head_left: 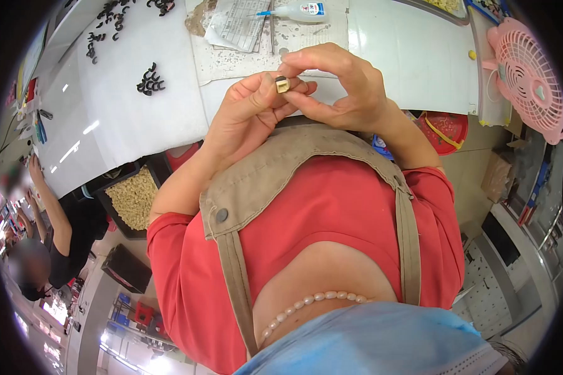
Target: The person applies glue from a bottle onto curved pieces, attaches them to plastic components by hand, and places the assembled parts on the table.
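A small cream-coloured blocky piece (283, 87) with a dark top edge and a hollow in its face sits between my hands, close in front of my apron. My left hand (249, 111) pinches it, with the thumb against its left side. From the right, my right hand (350, 84) curls over the same piece, index fingertip at its top and thumb near its lower right. The piece's exact kind is too small to tell. Beyond the hands, a glue bottle (303, 11) with a blue tip lies on a stained board (244, 65).
Small black curved pieces (150, 81) lie in clusters on the white table (175, 100). A plastic bag and printed sheet (238, 25) lie ahead. A pink fan (524, 78) stands right. Below left is a crate of cream pieces (133, 199); a co-worker (75, 225) sits further left.
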`<state>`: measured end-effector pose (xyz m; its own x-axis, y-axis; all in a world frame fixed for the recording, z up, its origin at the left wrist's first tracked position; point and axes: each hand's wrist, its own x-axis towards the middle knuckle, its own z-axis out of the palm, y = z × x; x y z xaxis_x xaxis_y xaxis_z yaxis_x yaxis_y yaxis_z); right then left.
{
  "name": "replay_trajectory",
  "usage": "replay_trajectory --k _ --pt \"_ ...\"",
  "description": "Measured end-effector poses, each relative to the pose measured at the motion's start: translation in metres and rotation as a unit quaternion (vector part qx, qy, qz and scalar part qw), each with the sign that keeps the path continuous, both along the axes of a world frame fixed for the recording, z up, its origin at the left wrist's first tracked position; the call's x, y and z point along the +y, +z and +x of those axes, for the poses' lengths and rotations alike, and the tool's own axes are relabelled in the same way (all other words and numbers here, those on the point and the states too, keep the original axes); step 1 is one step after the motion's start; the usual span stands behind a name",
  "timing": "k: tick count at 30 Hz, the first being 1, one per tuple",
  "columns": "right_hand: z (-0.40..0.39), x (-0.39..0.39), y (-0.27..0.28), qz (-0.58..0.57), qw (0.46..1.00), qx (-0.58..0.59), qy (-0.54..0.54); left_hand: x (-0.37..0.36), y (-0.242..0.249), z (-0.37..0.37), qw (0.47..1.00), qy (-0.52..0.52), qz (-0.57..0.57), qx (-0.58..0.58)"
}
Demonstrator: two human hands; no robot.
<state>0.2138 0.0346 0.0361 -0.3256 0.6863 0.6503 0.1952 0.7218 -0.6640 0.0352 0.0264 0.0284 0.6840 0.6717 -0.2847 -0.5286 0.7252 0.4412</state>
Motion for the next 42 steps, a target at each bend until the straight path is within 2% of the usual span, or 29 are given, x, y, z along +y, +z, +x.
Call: replay_trajectory --k 10,17,22,25,26,27,28,29,30,31,32,35,36,39,41,42 --pt "-0.002 0.001 0.002 -0.004 0.999 -0.049 -0.010 -0.003 -0.004 -0.001 0.998 0.001 -0.067 -0.015" --pt "-0.006 0.001 0.003 -0.001 0.999 -0.035 -0.017 -0.005 -0.003 0.002 0.996 0.012 -0.085 -0.028" --pt "-0.018 0.002 -0.014 0.019 0.998 -0.039 -0.054 -0.002 -0.005 -0.007 0.997 0.030 -0.057 -0.041" --pt "-0.038 -0.002 -0.013 -0.102 0.994 0.043 -0.015 -0.001 -0.006 -0.038 0.995 0.049 0.036 0.079" --pt "-0.037 -0.003 -0.004 -0.116 0.993 0.017 -0.002 0.003 -0.006 -0.056 0.949 0.133 0.142 0.249" --pt "-0.034 0.003 -0.002 -0.090 0.996 -0.011 -0.022 0.015 -0.004 -0.084 0.863 0.206 0.217 0.407" --pt "-0.029 0.009 -0.002 -0.063 0.996 -0.040 -0.044 0.025 0.002 -0.110 0.785 0.325 0.235 0.473" --pt "-0.022 0.013 -0.002 -0.038 0.995 -0.069 -0.067 0.043 -0.013 -0.157 0.606 0.367 0.352 0.611" --pt "-0.015 0.014 -0.010 -0.065 0.992 -0.056 -0.090 0.056 -0.021 -0.204 0.415 0.371 0.425 0.714" --pt "-0.011 0.013 -0.016 -0.077 0.989 -0.059 -0.110 0.062 -0.024 -0.240 0.390 0.376 0.400 0.740" --pt "-0.006 0.014 -0.020 -0.088 0.985 -0.063 -0.132 0.069 -0.034 -0.278 0.335 0.375 0.394 0.770" --pt "-0.004 0.012 -0.024 -0.117 0.977 -0.050 -0.174 0.077 -0.054 -0.324 0.203 0.227 0.306 0.902" --pt "-0.003 0.010 -0.025 -0.126 0.974 -0.048 -0.181 0.079 -0.049 -0.320 0.134 0.196 0.319 0.918" --pt "-0.001 0.010 -0.027 -0.144 0.967 -0.041 -0.204 0.104 -0.035 -0.296 0.178 0.276 0.480 0.813" --pt "0.000 0.012 -0.028 -0.152 0.964 -0.041 -0.214 0.127 -0.032 -0.247 0.355 0.331 0.507 0.713" --pt "0.001 0.013 -0.029 -0.154 0.963 -0.043 -0.218 0.139 -0.035 -0.228 0.391 0.322 0.495 0.706"
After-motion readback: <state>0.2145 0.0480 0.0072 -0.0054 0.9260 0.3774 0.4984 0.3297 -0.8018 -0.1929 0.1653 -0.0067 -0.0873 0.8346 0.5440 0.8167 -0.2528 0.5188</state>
